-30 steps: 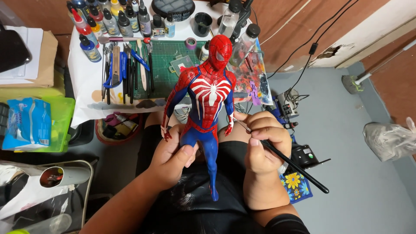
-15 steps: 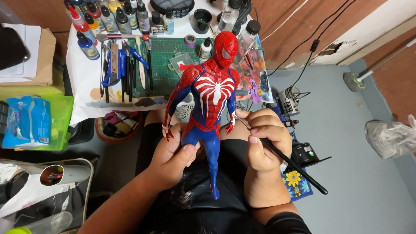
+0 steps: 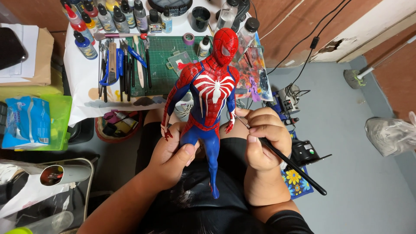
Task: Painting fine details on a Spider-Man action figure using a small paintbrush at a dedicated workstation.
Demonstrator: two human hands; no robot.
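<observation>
Centrally, left hand (image 3: 173, 156) grips figure (image 3: 208, 99); right hand (image 3: 264, 138) adjacent.

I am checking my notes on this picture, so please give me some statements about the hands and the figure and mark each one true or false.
1. The left hand grips the red and blue figure by its thigh. True.
2. The right hand holds a pair of scissors. False: it holds a thin black brush.
3. The brush tip is near the figure's lower arm. True.
4. The figure lies flat on the green cutting mat. False: it is held upright above the person's lap, in front of the mat.
5. Paint bottles stand at the far edge of the table. True.
</observation>
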